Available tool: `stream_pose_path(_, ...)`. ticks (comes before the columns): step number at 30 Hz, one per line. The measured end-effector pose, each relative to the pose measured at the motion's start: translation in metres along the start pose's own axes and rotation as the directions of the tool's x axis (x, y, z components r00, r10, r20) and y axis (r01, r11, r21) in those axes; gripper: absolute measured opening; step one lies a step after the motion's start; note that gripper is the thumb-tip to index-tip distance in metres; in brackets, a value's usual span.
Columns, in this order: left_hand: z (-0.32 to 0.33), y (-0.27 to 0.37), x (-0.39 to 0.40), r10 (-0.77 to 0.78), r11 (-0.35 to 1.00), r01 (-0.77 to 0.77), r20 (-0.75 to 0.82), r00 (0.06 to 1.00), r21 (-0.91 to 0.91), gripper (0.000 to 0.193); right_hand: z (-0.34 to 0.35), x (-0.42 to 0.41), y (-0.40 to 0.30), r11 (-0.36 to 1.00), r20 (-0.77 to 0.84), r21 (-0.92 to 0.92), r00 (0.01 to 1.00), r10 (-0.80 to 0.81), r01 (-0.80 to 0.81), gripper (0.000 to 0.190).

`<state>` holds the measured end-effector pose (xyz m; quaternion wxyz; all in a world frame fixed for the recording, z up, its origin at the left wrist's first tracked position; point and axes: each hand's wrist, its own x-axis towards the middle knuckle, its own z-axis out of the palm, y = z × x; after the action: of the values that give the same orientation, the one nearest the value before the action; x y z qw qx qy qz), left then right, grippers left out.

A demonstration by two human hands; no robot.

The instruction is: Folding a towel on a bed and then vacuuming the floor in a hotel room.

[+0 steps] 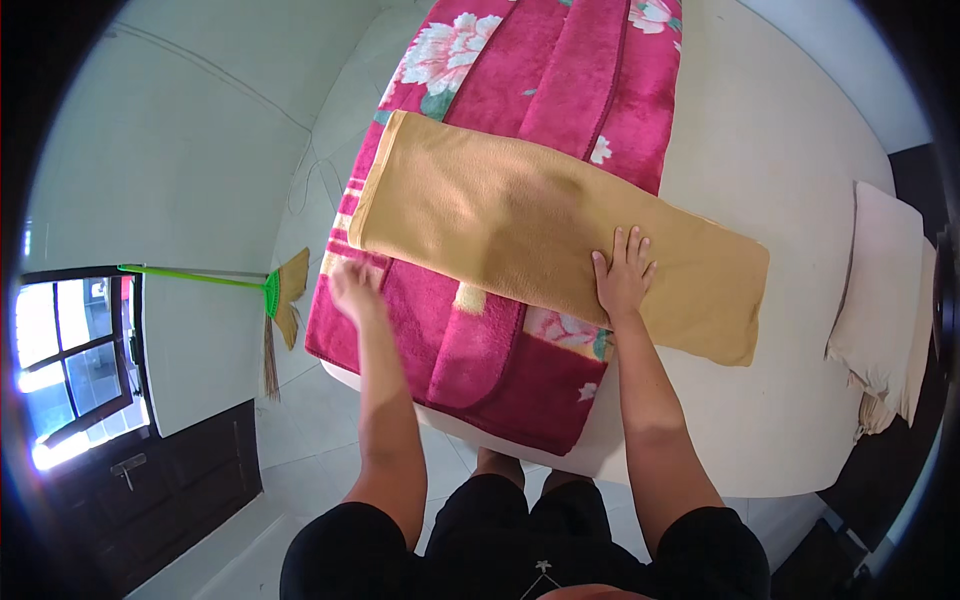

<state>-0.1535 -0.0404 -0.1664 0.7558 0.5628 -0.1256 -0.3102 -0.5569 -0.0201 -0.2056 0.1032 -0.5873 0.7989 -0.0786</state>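
A tan fleece blanket [480,202], folded into a long strip, lies across a magenta floral blanket [570,375] on the bed. My right hand [624,277] rests flat on the right half of the tan strip, fingers spread. Near the strip's lower left corner is my left hand [355,289], blurred, over the striped edge of the floral blanket. Its fingers look curled, and I cannot tell whether they pinch any cloth. The floral blanket is folded lengthwise, with its long edges turned inward.
The pale mattress [705,427] reaches right to stacked pillows [877,300]. A broom with a green handle [202,276] leans by the left wall. A dark door [180,457] and a bright window [79,360] are at lower left. A thin cable [292,187] hangs along the wall.
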Motion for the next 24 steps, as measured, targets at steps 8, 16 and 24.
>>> stream_pose_path(8,-0.038,0.045,0.046,0.238,0.880,0.052,-0.533,0.812,0.473,0.082,-0.001,-0.001,0.001,1.000,0.042,-0.025,0.999,0.017,-0.015,0.063)
stream_pose_path(16,0.141,-0.072,-0.147,-0.077,-0.001,-0.686,0.684,0.725,0.727,0.082,-0.028,-0.006,0.061,0.993,-0.059,0.030,0.992,-0.115,0.117,0.058)
stream_pose_path(24,0.197,-0.148,-0.329,-0.408,0.045,-0.977,0.897,0.173,0.209,0.085,-0.060,0.038,0.254,0.951,-0.340,0.089,0.889,0.307,-0.295,0.053)
